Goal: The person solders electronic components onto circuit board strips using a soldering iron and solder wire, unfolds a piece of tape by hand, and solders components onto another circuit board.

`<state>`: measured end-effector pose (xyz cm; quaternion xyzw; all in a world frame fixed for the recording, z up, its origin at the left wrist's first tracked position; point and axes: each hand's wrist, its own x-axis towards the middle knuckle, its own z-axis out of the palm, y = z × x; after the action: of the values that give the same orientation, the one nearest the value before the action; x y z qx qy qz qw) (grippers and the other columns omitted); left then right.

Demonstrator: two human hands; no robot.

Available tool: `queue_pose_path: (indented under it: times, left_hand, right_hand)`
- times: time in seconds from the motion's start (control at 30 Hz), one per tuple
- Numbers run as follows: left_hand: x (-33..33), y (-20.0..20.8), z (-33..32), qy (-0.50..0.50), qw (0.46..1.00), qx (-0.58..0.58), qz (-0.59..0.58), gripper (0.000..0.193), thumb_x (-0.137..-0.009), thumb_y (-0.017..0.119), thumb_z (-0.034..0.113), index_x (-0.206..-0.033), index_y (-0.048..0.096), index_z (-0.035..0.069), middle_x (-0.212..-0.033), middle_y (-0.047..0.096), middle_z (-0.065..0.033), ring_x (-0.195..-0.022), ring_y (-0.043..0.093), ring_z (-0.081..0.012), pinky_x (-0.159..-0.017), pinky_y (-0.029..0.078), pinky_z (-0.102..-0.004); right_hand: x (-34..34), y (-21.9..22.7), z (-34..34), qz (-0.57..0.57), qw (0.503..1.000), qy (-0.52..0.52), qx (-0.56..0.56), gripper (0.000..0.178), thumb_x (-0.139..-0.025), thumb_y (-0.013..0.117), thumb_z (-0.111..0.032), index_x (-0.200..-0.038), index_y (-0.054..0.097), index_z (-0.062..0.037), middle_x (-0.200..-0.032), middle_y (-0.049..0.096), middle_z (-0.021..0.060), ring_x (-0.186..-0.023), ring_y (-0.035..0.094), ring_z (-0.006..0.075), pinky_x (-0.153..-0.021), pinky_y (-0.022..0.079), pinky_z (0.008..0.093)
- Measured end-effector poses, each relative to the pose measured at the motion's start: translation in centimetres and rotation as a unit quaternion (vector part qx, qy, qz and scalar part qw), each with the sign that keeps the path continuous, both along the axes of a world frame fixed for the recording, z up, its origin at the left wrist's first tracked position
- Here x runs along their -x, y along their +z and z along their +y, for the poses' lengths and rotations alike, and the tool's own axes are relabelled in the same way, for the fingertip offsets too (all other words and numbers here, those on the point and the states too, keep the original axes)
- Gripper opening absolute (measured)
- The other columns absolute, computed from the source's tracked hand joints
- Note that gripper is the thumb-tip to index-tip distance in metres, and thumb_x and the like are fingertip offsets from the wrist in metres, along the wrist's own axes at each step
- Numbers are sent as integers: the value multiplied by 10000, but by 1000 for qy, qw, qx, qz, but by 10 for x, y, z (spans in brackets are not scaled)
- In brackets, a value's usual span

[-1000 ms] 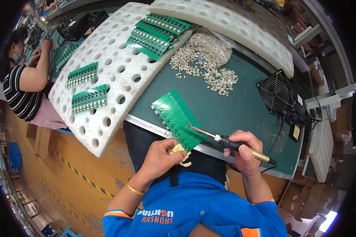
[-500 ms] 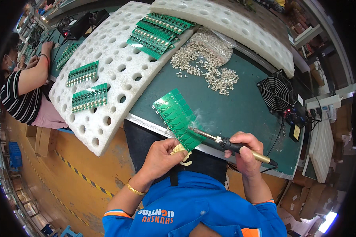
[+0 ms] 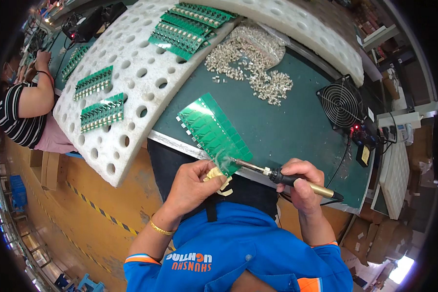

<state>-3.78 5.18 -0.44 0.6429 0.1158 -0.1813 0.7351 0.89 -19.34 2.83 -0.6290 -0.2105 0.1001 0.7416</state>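
My left hand [image 3: 192, 190] pinches the near corner of a green circuit board [image 3: 211, 129], with pale yellow wrapping around the fingertips. The board is tilted over the table's front edge, and small white parts stick out along its left side. In my right hand [image 3: 304, 182] is a soldering iron [image 3: 289, 180] with a black grip and a brass-coloured rear end. Its tip meets the board near the held end, where a wisp of smoke rises. Beyond the board lie a heap of small metallic-and-white components [image 3: 272, 87] and a clear plastic bag [image 3: 258, 44] full of them.
A white foam slab [image 3: 148, 97] with round holes carries several finished-looking green boards [image 3: 102, 112]. A second foam slab [image 3: 321, 46] runs along the back. At right stand a black fan [image 3: 340, 102] and a unit with a red light [image 3: 362, 134]. A co-worker [image 3: 29, 102] sits at far left.
The board has turned to stand a little steeper, and its near end has shifted under the iron's tip, now closer to my left fingers. The iron itself has hardly moved.
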Motion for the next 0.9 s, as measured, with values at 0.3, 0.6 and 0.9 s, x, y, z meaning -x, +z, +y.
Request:
queue_pose_path:
  times: [0.3, 0.6, 0.9]
  left_hand:
    - [-2, 14, 5, 32, 999, 39, 3, 169, -816, 662, 86, -944, 647, -23, -785, 613, 28, -681, 492, -11, -601, 413, -183]
    - [-1, 20, 6, 17, 999, 31, 17, 172, -822, 664, 95, -946, 646, -23, -818, 632, 8, -719, 524, -20, -645, 435, -190]
    - [-3, 23, 6, 9, 1000, 23, 14, 187, -824, 656, 86, -973, 644, -27, -845, 641, 1, -747, 538, -26, -667, 450, -196]
  right_hand:
    - [13, -10, -9, -4, 999, 39, 32, 247, -817, 578, -162, -948, 625, 42, -777, 613, 151, -636, 605, 191, -575, 491, 293]
    - [11, -12, -7, -26, 997, 54, 43, 225, -792, 569, -112, -953, 632, 33, -795, 615, 148, -638, 602, 187, -569, 489, 287]
    - [9, -13, -7, -21, 997, 54, 46, 224, -800, 573, -118, -951, 633, 36, -789, 615, 142, -650, 602, 184, -580, 480, 284]
